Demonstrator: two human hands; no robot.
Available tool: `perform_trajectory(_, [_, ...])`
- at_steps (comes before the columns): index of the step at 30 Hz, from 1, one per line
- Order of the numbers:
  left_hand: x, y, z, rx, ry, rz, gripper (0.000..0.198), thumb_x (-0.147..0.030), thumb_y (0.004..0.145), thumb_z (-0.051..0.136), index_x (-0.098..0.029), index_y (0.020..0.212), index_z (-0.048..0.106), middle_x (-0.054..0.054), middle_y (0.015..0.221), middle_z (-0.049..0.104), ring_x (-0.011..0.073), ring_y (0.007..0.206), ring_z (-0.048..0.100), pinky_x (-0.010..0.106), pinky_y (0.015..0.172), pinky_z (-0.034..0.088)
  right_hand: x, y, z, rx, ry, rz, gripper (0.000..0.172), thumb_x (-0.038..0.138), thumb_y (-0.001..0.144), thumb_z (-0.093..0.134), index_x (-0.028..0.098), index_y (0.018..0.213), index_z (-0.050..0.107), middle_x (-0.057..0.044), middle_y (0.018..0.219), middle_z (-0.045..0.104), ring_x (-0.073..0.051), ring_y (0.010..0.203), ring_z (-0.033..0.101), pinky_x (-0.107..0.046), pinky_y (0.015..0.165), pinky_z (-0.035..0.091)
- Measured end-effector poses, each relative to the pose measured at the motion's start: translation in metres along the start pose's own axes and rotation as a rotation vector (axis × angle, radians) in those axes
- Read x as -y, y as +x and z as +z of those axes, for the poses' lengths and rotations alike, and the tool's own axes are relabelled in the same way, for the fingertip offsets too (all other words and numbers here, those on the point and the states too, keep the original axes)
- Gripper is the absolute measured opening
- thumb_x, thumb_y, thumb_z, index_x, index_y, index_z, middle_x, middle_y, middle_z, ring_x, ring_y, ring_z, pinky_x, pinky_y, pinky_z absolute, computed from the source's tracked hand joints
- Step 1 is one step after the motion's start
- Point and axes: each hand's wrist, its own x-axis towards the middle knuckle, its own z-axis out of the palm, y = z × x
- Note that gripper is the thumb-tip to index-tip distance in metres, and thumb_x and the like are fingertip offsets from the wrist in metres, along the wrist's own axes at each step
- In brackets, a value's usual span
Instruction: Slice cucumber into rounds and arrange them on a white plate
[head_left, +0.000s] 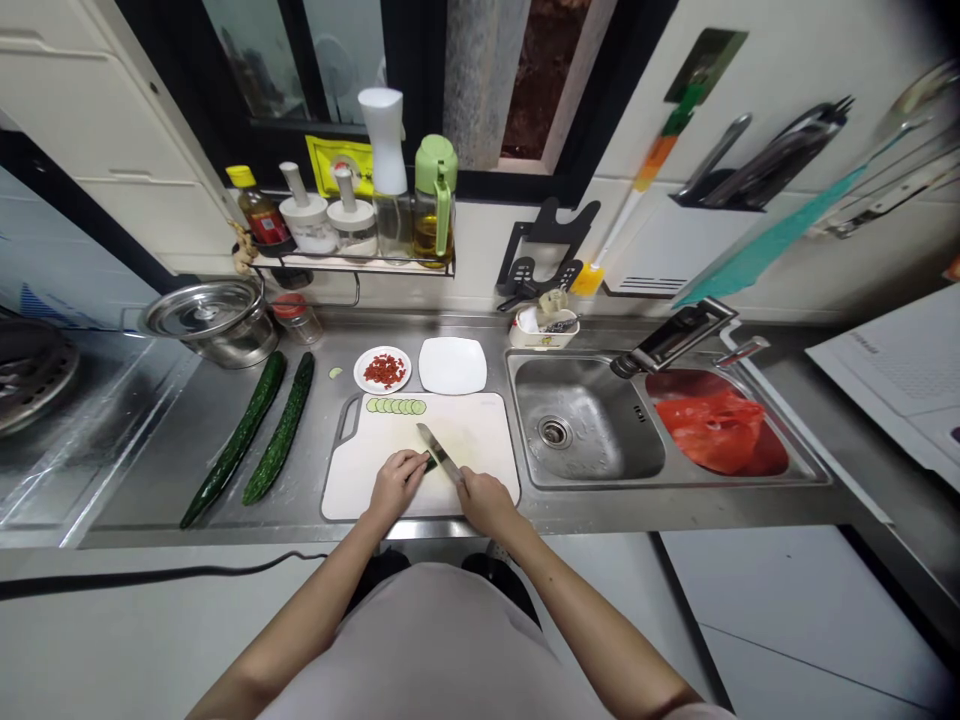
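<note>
My right hand (486, 499) grips a kitchen knife (438, 450) by its handle, the blade pointing up and left over the white cutting board (360, 490). Just left of the blade, my left hand (397, 486) has its fingers closed on a short dark green piece of cucumber (430, 463), mostly hidden by the fingers. A row of thin cucumber slices (396, 406) overlaps along the board's upper left edge. Behind the board stand a small plate (362, 384) of chopped red bits and a white square plate (452, 364) with nothing on it.
Two whole cucumbers (238, 440) lie left of the board, near a lidded steel pot (232, 345). One sink basin (600, 450) is at the right; the other holds a red plastic bag (712, 430). A rack (360, 265) of seasonings hangs behind.
</note>
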Motion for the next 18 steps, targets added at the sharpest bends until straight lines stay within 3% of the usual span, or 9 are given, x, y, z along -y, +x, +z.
perform_trajectory(18, [0.0002, 0.0008, 0.0013, 0.004, 0.012, -0.016, 0.028, -0.031, 0.092, 0.046, -0.025, 0.109, 0.068, 0.007, 0.099, 0.065, 0.0172, 0.093, 0.06, 0.034, 0.085, 0.052, 0.003, 0.001, -0.0001, 0.022, 0.007, -0.009, 0.029, 0.022, 0.094, 0.03, 0.016, 0.108, 0.055, -0.013, 0.095, 0.068, -0.024, 0.089, 0.064, -0.03, 0.07, 0.039])
